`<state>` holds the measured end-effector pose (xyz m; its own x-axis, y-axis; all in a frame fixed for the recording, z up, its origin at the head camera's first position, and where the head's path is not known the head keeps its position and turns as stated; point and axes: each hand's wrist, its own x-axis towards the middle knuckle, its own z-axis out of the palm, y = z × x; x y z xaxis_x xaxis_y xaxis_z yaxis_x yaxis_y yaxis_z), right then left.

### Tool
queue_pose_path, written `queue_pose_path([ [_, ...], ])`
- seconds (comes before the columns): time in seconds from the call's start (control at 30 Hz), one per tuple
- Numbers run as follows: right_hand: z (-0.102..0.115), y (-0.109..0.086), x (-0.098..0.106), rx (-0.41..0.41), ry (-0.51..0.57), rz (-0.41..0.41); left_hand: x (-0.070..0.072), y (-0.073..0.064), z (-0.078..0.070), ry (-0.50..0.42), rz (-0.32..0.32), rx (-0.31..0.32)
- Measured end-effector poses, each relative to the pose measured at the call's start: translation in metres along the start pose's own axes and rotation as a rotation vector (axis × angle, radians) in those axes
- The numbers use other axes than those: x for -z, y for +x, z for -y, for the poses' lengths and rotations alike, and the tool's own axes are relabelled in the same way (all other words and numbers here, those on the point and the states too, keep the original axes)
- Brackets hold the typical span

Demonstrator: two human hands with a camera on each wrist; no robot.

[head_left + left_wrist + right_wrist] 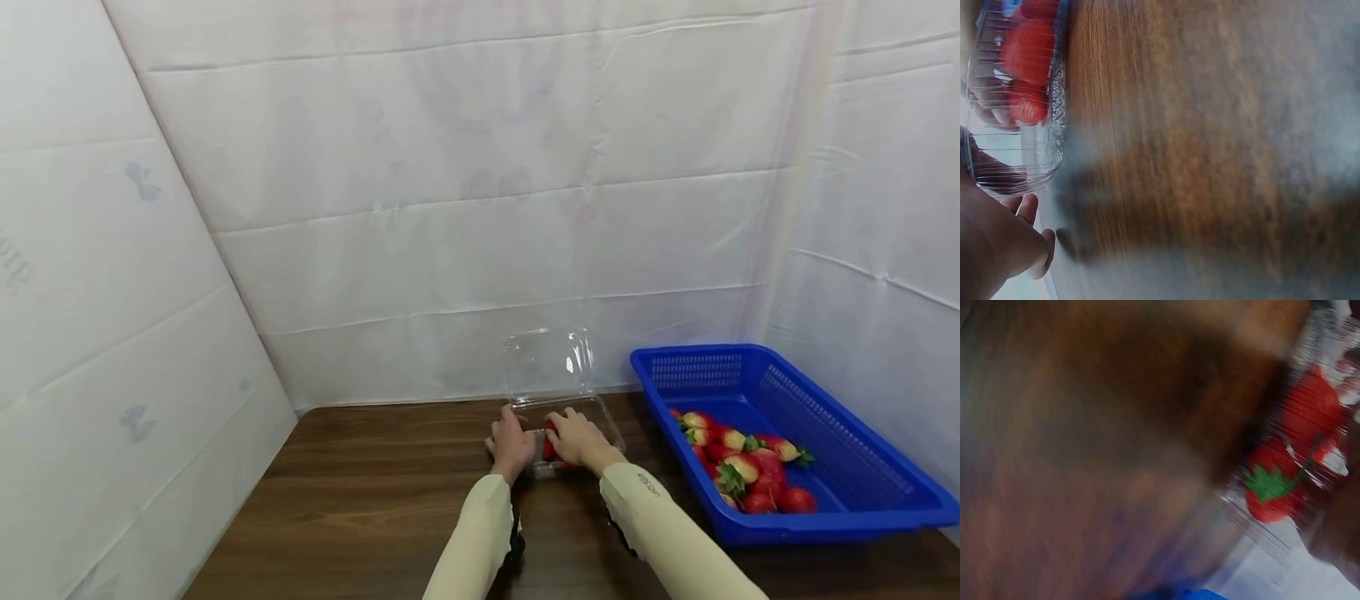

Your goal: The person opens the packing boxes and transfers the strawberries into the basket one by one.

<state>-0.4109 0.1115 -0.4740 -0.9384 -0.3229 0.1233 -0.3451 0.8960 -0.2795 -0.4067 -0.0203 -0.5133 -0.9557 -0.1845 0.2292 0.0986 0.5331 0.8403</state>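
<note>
A clear plastic clamshell box (542,470) lies on the table, its lid (551,362) raised at the back. My left hand (513,443) grips the box's left end, fingers curled over its wall. Reaching into the box, my right hand (579,438) has bent fingers around a red strawberry (551,450), partly hidden under them. Through the ribbed wall, the left wrist view shows red strawberries (1029,53) in the box. A strawberry with a green leafy cap (1272,481) lies near the box's end in the right wrist view, close to my right hand (1338,525).
A blue plastic basket (847,521) stands to the right of the box, with several red and pale strawberries (765,475) in its near left part. The dark wooden table (360,500) meets white sheeting (450,250) behind and at the sides.
</note>
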Motion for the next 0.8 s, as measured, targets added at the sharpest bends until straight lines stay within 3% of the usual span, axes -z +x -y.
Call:
queue_pose_path([
  [0.27,-0.008,0.001,-0.011,-0.124,0.083,-0.077,0.002,-0.003,-0.007,0.008,0.032,0.023],
  [0.47,-0.011,0.001,-0.018,-0.238,0.129,-0.116,-0.001,-0.005,-0.005,-0.004,0.01,0.049],
  [0.8,-0.017,0.008,-0.023,-0.258,0.1,-0.158,-0.004,-0.002,-0.005,0.015,-0.016,0.04],
])
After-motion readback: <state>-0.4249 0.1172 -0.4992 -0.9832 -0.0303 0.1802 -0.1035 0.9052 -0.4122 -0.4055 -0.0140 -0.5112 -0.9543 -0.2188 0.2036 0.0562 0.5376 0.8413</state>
